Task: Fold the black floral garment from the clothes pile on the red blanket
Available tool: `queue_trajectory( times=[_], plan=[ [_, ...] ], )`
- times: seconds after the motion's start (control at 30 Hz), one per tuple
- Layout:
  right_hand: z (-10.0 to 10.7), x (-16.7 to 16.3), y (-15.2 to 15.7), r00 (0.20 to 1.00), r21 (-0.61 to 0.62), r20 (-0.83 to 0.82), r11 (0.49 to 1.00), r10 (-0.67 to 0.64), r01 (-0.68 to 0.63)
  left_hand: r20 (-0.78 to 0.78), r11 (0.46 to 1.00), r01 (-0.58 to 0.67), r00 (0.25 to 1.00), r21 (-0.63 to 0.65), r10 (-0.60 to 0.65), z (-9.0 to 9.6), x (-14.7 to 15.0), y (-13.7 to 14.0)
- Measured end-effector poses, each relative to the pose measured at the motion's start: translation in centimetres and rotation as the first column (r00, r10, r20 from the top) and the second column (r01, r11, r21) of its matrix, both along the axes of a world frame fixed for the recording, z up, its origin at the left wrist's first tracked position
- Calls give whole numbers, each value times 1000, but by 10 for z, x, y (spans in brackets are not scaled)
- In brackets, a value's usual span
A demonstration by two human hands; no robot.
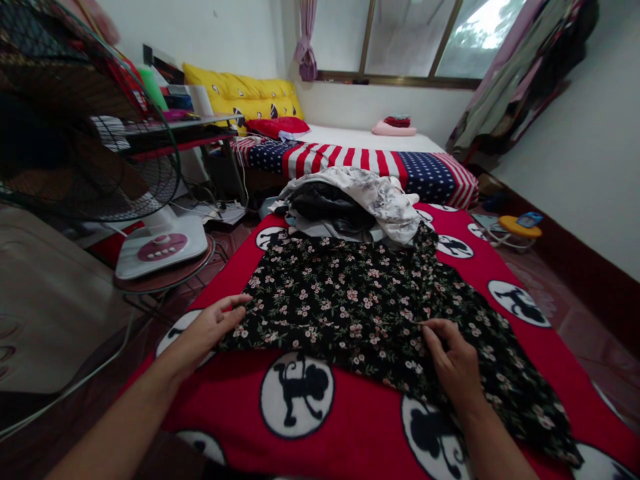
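Note:
A black floral garment (345,293) lies spread over a red cloth with monkey prints (230,393). At the garment's left edge, my left hand (213,327) rests with its fingers stretched out and the thumb a little apart. My right hand (455,357) pinches a bit of the fabric on the right half, thumb against fingers. Part of the garment runs from under that hand toward the lower right. Just behind it sits a heap of clothes, with a white patterned cloth (385,200) on top and a dark, shiny piece (330,203) showing beneath.
To the left, a fan (163,247) stands on a round stool (165,283), near a cluttered desk (195,123). Beyond the heap is a bed with a stars-and-stripes cover (345,159). A small yellow stool (520,227) is at right, and clothes (530,87) hang above.

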State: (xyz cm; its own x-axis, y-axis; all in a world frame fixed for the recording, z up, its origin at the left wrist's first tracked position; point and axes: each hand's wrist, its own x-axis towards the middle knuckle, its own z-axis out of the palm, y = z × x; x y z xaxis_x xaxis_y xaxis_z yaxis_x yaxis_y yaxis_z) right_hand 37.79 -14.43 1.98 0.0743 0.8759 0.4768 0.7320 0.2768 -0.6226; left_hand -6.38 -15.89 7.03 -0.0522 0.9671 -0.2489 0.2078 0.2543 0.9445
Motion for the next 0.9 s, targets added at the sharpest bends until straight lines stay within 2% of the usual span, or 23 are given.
queue_trajectory(
  times=[0.1,0.17,0.23,0.3,0.37,0.47,0.6,0.7,0.77,0.83,0.9],
  plan=[
    [1,-1,0,1000,7,13,1000,1,-2,-230,959,282,933,-16,-278,11,-11,-5],
    [4,-1,1,999,17,38,1000,16,-16,-326,930,368,878,-12,-352,22,-18,-4],
    [10,-2,5,996,25,81,998,50,-52,-353,939,342,884,45,-305,36,-23,4],
    [19,-2,12,987,21,131,996,88,-91,-379,956,253,907,146,-183,48,-22,20],
    [26,-3,21,977,5,187,995,100,-103,-461,947,190,886,261,-51,54,-15,44],
    [27,-4,33,965,-28,258,998,54,-48,-613,901,198,785,387,91,41,2,84],
    [11,-3,39,954,-49,296,996,-51,69,-737,895,211,654,393,169,-4,21,115],
    [4,-3,37,942,12,324,996,-91,92,-751,896,177,622,408,219,-29,28,113],
    [8,-8,34,925,107,358,990,-124,91,-752,884,154,601,442,271,-34,32,105],
    [17,-20,31,921,175,370,983,-120,58,-758,840,201,568,504,319,-31,40,95],
    [25,-38,31,931,162,363,986,-39,-22,-767,760,344,567,551,300,-28,53,87]
  ],
)
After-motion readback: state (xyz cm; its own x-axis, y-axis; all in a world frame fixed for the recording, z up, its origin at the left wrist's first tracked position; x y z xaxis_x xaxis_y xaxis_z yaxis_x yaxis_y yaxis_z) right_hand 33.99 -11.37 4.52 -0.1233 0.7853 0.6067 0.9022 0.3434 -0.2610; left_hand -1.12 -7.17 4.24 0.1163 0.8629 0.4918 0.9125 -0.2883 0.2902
